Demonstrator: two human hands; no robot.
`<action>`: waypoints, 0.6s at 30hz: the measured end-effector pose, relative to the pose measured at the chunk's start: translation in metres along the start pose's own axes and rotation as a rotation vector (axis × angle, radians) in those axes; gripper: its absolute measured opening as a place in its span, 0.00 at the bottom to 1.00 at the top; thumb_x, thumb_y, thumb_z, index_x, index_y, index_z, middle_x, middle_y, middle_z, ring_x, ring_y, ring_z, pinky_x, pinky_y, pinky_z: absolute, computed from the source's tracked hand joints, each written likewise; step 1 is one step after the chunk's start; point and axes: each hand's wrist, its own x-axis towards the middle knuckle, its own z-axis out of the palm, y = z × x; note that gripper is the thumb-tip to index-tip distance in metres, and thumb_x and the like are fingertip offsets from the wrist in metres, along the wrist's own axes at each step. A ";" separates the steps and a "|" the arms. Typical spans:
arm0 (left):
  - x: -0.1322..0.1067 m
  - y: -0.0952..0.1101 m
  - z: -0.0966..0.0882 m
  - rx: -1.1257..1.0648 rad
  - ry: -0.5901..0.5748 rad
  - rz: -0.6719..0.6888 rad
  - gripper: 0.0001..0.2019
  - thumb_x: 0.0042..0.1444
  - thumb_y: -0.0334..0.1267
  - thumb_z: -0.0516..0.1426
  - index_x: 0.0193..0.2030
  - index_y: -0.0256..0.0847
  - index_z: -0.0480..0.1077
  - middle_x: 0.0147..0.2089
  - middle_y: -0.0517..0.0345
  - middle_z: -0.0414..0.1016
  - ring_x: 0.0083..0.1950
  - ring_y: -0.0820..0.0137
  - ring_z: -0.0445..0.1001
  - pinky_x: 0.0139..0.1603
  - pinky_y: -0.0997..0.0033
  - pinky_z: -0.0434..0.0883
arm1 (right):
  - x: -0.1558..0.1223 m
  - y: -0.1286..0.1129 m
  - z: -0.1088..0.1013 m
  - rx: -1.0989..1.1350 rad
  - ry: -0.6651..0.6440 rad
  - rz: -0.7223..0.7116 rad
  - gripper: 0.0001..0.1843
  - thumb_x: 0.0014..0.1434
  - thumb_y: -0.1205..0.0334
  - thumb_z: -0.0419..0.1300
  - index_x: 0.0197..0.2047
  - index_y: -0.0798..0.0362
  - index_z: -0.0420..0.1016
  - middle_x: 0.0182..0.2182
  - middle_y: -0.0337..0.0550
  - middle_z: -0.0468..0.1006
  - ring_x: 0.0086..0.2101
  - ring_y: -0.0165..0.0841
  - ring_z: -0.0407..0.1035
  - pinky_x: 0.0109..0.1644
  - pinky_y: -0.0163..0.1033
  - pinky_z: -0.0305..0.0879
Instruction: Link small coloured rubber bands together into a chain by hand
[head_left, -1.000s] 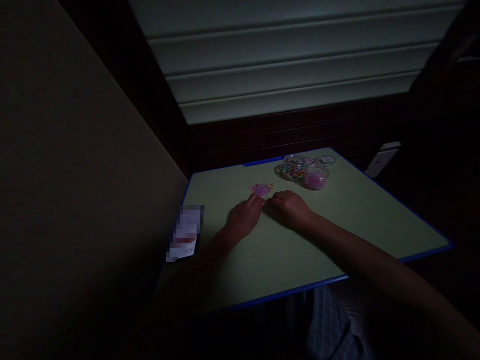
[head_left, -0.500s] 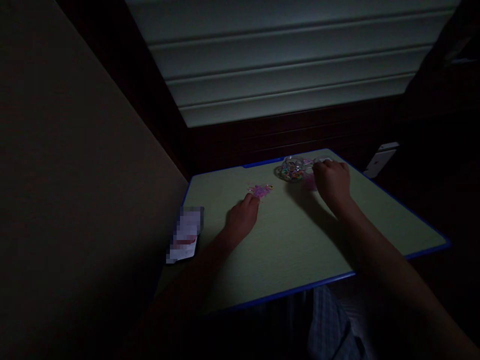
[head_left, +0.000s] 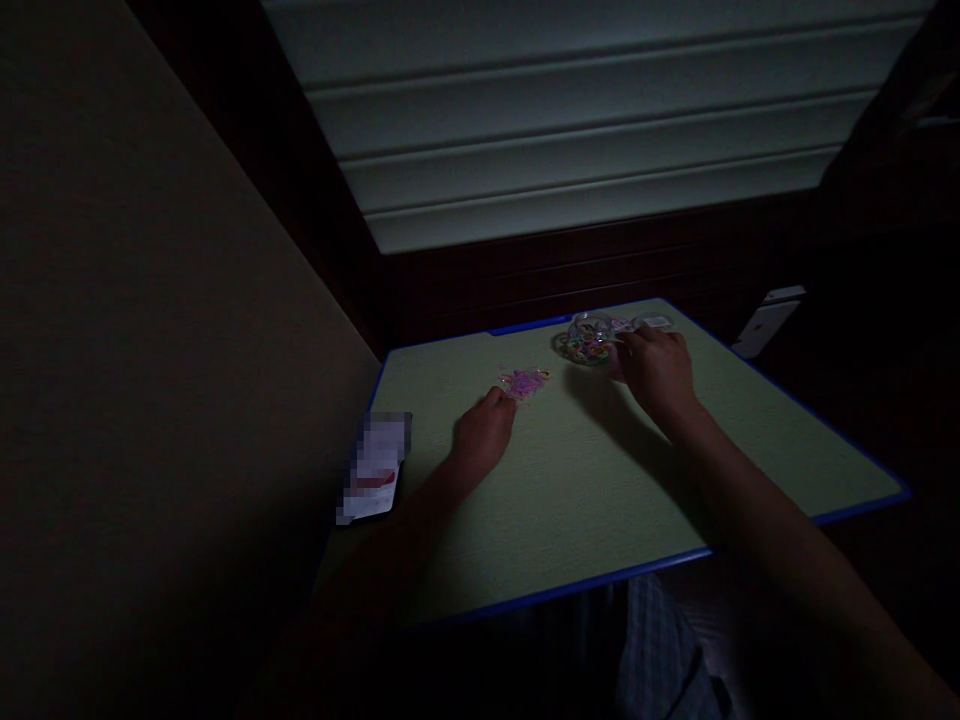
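My left hand (head_left: 484,435) rests low on the table, fingers closed together at the near edge of a small pile of pink-purple bits (head_left: 523,383). What it pinches, if anything, is too small and dark to name. My right hand (head_left: 658,372) is raised over the far right of the table, its fingers pinched beside a clear round jar (head_left: 587,342) of small multicoloured loops. A pale sliver shows at those fingertips, but I cannot make out what it is. Partly hidden behind this hand lies something pink (head_left: 618,366).
The pale table (head_left: 570,500) has a blue rim. A phone (head_left: 376,465) lies at its left edge. A clear round lid or dish (head_left: 652,321) sits at the back right. Beyond the right edge is a white box (head_left: 769,322). A wall rises close on the left.
My right hand has moved slightly left and down, closer to the jar, uncovering more of the clear round piece behind it. My left hand stays by the pile.
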 end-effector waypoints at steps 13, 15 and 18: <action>0.001 0.000 0.005 0.035 0.061 0.015 0.15 0.65 0.37 0.39 0.46 0.40 0.65 0.47 0.53 0.66 0.42 0.70 0.70 0.39 0.73 0.67 | -0.012 -0.041 0.016 0.269 -0.151 -0.263 0.17 0.62 0.63 0.47 0.45 0.56 0.75 0.38 0.50 0.76 0.38 0.36 0.68 0.43 0.39 0.55; 0.000 0.001 0.004 0.026 0.071 0.056 0.15 0.65 0.37 0.38 0.47 0.40 0.64 0.48 0.52 0.66 0.43 0.70 0.70 0.40 0.72 0.67 | -0.016 -0.049 0.016 0.335 -0.180 -0.327 0.16 0.62 0.62 0.49 0.47 0.56 0.74 0.38 0.49 0.76 0.37 0.34 0.68 0.43 0.38 0.55; -0.002 0.003 0.004 0.021 0.074 0.129 0.15 0.65 0.37 0.39 0.50 0.41 0.63 0.49 0.51 0.66 0.42 0.70 0.71 0.38 0.72 0.67 | -0.021 -0.057 0.016 0.401 -0.202 -0.408 0.16 0.61 0.61 0.52 0.49 0.56 0.72 0.38 0.48 0.76 0.37 0.33 0.68 0.43 0.37 0.54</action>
